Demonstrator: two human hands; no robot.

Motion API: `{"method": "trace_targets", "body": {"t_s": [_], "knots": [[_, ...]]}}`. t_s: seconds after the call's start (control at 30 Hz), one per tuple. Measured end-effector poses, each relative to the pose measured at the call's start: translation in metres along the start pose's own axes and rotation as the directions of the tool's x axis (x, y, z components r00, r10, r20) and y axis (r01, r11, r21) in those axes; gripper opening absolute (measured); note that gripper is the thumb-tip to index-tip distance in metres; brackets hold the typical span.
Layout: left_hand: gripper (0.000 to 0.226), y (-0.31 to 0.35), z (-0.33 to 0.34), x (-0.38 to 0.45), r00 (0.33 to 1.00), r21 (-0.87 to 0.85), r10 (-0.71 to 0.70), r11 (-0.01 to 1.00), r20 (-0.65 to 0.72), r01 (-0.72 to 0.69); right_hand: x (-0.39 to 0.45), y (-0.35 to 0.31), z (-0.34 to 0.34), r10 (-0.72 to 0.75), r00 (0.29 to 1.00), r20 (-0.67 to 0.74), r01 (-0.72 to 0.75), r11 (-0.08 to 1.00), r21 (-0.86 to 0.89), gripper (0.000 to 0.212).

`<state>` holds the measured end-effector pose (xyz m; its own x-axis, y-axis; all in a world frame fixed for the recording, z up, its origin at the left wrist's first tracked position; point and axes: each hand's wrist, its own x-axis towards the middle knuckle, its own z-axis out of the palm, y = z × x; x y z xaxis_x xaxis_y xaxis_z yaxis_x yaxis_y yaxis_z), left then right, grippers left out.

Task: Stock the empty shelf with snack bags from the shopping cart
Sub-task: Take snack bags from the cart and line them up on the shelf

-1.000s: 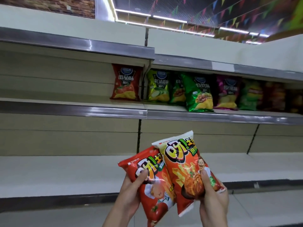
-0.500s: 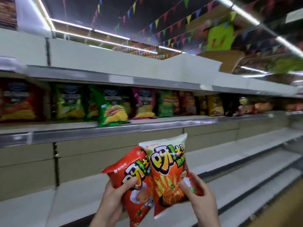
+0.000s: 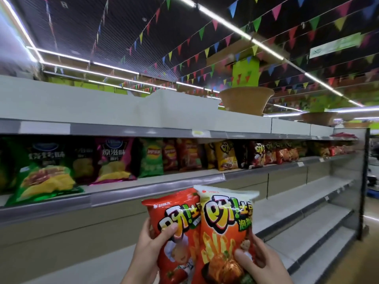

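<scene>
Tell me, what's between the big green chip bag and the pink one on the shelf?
In the head view, a dark bag stands between the green bag and the pink bag.

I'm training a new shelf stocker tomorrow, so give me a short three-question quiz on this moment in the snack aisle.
1. True or false: each hand holds its own snack bag.
2. Which held bag overlaps in front of the other? A) the white-topped bag B) the red bag C) neither, they are apart
3. Fill in: the shelves below the stocked row are ____.

Key
1. True: the left hand grips the red bag, the right hand grips the white-topped bag.
2. A.
3. Bare: the lower shelves carry no bags, while the stocked row above is lined with them.
</scene>
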<state>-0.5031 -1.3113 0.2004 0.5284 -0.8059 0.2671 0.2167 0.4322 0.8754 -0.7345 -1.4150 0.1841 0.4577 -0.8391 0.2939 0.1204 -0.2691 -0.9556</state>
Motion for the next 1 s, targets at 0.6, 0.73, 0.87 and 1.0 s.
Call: {"method": "trace_targets", "body": {"t_s": [0.6, 0.73, 0.87, 1.0], "knots": [[0.080, -0.067, 0.125, 0.186, 0.999, 0.087, 0.042, 0.995, -0.031, -0.039, 0.185, 0.032, -0.143, -0.031, 0.992, -0.126, 0.037, 0.998, 0.045, 0.051], [0.106, -0.091, 0.159, 0.220, 0.999, 0.179, 0.032, 0.983, -0.004, -0.031, 0.213, 0.038, -0.183, 0.032, 0.991, -0.126, -0.029, 0.999, 0.020, 0.035], [0.105, -0.114, 0.199, 0.241, 0.997, 0.187, 0.069, 0.980, -0.015, -0.065, 0.237, 0.048, -0.225, -0.057, 0.998, -0.039, 0.057, 0.998, -0.001, 0.077], [0.080, -0.139, 0.247, 0.250, 0.996, 0.134, 0.079, 0.988, -0.030, -0.074, 0.259, 0.059, -0.275, -0.038, 0.999, -0.035, 0.037, 0.999, -0.027, 0.110]]}}
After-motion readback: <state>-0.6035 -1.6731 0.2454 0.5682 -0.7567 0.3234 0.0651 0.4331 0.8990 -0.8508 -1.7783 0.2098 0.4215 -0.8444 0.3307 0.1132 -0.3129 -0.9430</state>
